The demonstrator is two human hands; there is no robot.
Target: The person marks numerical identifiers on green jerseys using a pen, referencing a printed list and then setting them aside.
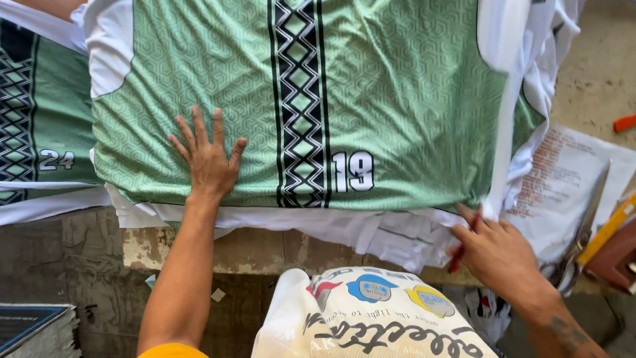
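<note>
1. White sack (371, 318): nearest the camera, at the bottom centre; printed with coloured badges and dark script, it stands below the worktop's edge, between the two forearms.
2. Left hand (209, 159): open and flat, fingers spread, palm pressed down on the green printed fabric sheet (371, 86) near its front edge.
3. Green printed fabric sheet: lies spread on the worktop, covering most of the upper field; a pale green geometric pattern with a vertical black-and-white diamond band down the middle and a white numeral near the front edge. White unprinted margins show at the upper left and upper right.
4. Right hand (493, 248): at the sheet's front right corner, fingers pinching the white fabric edge (493, 205); a slim red object (458, 258), a pen or marker as far as can be told, is held within the same hand.
5. White layers (371, 232): further white sheets lie under the green one and hang over the front of the worktop.
6. Second green sheet (40, 113): at the far left, same pattern, a different white numeral; just beside the first.
7. Worktop (199, 248): its worn, chipped front edge shows below the hanging layers.
8. Printed paper sheet (563, 179): right of the fabric, covered in reddish text, near a yellow straightedge (606, 229).
9. Stack of framed panels (36, 328): lower left corner.
</note>
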